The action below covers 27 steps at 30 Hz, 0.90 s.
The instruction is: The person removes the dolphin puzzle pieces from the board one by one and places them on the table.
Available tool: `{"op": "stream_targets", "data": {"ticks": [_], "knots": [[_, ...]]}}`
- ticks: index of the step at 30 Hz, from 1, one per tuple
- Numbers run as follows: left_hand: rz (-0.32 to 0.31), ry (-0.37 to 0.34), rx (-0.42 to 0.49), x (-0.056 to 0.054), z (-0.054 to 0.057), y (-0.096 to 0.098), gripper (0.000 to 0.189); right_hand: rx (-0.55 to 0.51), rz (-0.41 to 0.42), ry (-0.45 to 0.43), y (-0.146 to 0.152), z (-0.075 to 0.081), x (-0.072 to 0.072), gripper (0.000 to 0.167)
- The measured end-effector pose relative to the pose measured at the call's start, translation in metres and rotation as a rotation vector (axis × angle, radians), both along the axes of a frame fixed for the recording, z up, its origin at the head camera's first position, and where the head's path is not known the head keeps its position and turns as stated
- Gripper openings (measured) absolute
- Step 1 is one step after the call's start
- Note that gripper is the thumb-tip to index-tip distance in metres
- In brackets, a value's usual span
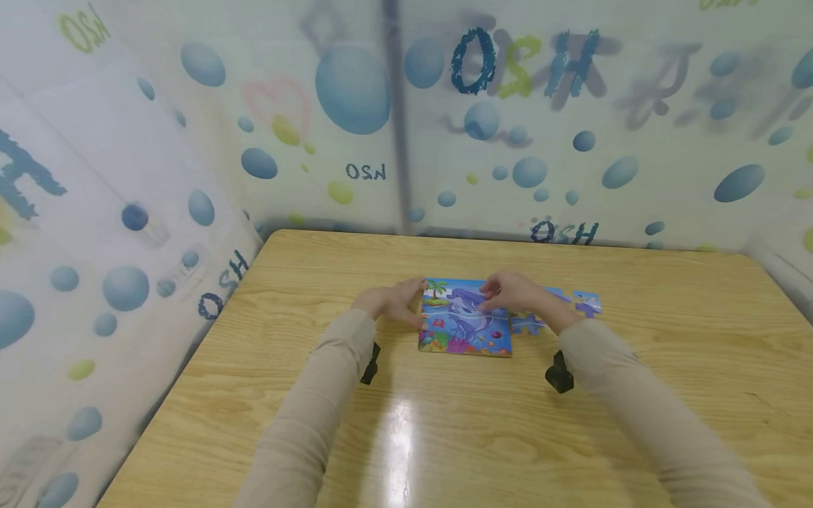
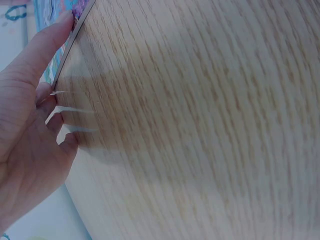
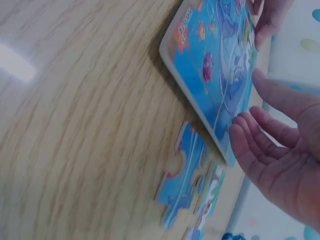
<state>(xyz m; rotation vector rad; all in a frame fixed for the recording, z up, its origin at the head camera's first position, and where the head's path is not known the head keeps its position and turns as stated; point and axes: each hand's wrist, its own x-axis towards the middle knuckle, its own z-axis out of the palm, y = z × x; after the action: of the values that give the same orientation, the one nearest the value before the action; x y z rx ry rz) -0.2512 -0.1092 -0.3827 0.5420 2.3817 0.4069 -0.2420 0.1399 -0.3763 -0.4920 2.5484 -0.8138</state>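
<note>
A jigsaw puzzle board [image 1: 466, 335] with a dolphin and sea picture lies flat on the table in the head view. Along its left edge rests my left hand [image 1: 395, 302], thumb and fingers spread; the left wrist view has the thumb [image 2: 60, 30] on the board's rim. My right hand [image 1: 513, 291] is over the board's upper right part, its loosely bent fingertips right at the picture. In the right wrist view, thumb and fingers of this right hand [image 3: 280, 135] stand apart with nothing between them. Loose puzzle pieces [image 3: 182, 175] lie beside the board, partly hidden by the right forearm in the head view.
The wooden table [image 1: 444, 437] reaches back to a wall covering [image 1: 286, 197] printed with bubbles and letters. Another puzzle piece [image 1: 587, 302] lies further right. Black wrist devices [image 1: 559, 374] hang beneath both sleeves.
</note>
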Motion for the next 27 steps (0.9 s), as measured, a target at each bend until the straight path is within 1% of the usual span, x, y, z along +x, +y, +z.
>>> {"op": "stream_targets", "data": {"ticks": [6,11,15,20,23,27], "knots": [[0.007,-0.008,-0.004,0.0,-0.001,-0.001,0.094,0.017,0.024,-0.007,-0.016,0.001,-0.002,0.047],[0.002,-0.001,-0.001,0.001,0.0,-0.002,0.093,0.03,0.051,0.013,-0.025,-0.002,-0.004,0.047],[0.002,0.006,0.005,0.002,0.001,-0.001,0.093,0.063,0.047,0.009,-0.03,-0.003,-0.004,0.049],[0.002,0.012,0.013,0.002,-0.001,-0.001,0.092,0.122,0.014,-0.006,-0.035,-0.003,-0.004,0.052],[0.006,0.008,0.013,0.001,-0.001,-0.001,0.092,0.152,0.015,-0.003,-0.038,-0.003,-0.005,0.053],[0.005,0.004,0.011,0.001,0.0,-0.001,0.093,0.166,0.011,-0.017,-0.041,-0.002,-0.005,0.053]]}}
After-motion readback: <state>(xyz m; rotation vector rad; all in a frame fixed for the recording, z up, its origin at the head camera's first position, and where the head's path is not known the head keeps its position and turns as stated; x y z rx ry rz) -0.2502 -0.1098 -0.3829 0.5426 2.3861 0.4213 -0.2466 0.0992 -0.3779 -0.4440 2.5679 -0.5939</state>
